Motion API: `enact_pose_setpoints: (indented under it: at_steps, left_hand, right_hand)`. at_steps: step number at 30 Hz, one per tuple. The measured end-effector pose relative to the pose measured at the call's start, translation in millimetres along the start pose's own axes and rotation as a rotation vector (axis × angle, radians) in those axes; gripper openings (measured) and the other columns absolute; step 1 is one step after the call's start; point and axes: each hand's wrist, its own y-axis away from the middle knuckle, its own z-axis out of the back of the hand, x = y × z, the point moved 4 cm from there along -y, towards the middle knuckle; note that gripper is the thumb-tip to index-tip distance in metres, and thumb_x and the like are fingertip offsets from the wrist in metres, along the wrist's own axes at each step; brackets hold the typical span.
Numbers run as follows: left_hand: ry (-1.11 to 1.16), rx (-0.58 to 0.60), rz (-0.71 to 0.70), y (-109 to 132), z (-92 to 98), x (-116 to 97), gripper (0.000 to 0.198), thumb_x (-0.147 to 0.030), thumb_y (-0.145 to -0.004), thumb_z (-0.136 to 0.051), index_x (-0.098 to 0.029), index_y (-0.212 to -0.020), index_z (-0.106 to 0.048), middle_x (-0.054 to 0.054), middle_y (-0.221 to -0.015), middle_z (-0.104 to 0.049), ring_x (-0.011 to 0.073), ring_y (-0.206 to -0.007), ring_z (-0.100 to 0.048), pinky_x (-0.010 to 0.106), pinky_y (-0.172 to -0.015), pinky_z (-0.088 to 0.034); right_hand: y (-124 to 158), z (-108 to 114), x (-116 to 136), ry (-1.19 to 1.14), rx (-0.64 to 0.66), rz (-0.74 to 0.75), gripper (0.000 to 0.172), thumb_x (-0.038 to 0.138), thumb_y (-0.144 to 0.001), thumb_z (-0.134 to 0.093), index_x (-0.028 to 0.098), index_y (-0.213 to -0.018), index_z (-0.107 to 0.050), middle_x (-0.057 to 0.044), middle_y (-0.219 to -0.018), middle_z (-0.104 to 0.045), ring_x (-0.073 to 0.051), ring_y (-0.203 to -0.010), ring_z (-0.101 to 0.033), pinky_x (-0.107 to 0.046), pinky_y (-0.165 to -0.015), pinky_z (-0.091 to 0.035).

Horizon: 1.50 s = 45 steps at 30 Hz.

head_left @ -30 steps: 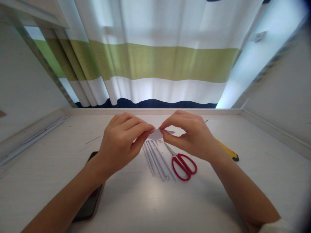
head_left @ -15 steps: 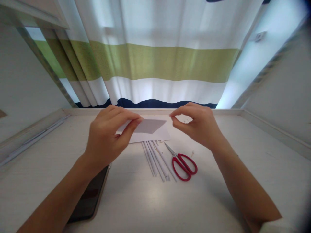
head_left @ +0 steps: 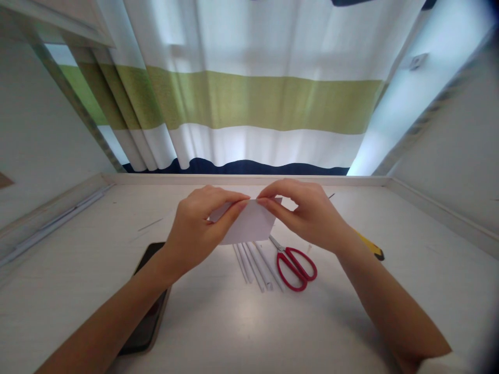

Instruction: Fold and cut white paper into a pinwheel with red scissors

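Observation:
A small white sheet of paper [head_left: 251, 224] is held up above the white table [head_left: 241, 322]. My left hand [head_left: 198, 228] pinches its upper edge from the left. My right hand [head_left: 307, 213] pinches the same edge from the right, the fingertips of both nearly meeting. Under the paper lie several thin rolled white paper sticks [head_left: 255, 265]. Red-handled scissors [head_left: 292, 262] lie just to their right, below my right hand.
A dark phone [head_left: 146, 322] lies partly under my left forearm. A yellow and black tool [head_left: 372, 248] shows behind my right wrist. A raised rim borders the table, and a striped curtain [head_left: 253, 98] hangs beyond the far edge.
Half a second ago only my left hand held the paper and my right hand was apart. Both hands have come together at the middle and now pinch the paper's top edge.

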Motion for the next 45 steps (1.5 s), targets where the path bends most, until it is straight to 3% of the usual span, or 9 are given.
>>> enact_pose_setpoints:
  at_steps: [13, 22, 45]
  left_hand:
    - [-0.136, 0.117, -0.096, 1, -5.6, -2, 0.011, -0.021, -0.076, -0.052, -0.019, -0.084, -0.059, 0.002, -0.082, -0.063, 0.0168, -0.080, -0.054, 0.032, -0.074, -0.040]
    - [-0.228, 0.202, -0.134, 1, -7.3, -4, 0.011, -0.022, -0.077, -0.049, -0.019, -0.081, -0.058, 0.001, -0.080, -0.062, 0.0180, -0.079, -0.054, 0.034, -0.073, -0.038]
    - [-0.304, 0.197, -0.149, -2, 3.4, -5, 0.009, -0.024, -0.075, -0.049, -0.019, -0.074, -0.056, 0.001, -0.075, -0.061, 0.0181, -0.076, -0.053, 0.032, -0.071, -0.037]
  right_hand:
    - [-1, -12, 13, 0.348, 0.177, 0.061, 0.015, 0.017, -0.082, -0.042, 0.013, -0.082, -0.057, -0.004, -0.073, -0.059, -0.015, -0.068, -0.051, -0.025, -0.059, -0.034]
    - [-1, -16, 12, 0.428, 0.221, 0.110, 0.012, 0.015, -0.081, -0.044, 0.014, -0.083, -0.056, -0.003, -0.075, -0.059, -0.017, -0.072, -0.050, -0.026, -0.058, -0.032]
    - [3, 9, 4, 0.291, 0.105, 0.146, 0.016, 0.022, -0.083, -0.040, 0.017, -0.085, -0.056, -0.004, -0.078, -0.057, -0.016, -0.073, -0.048, -0.026, -0.062, -0.036]
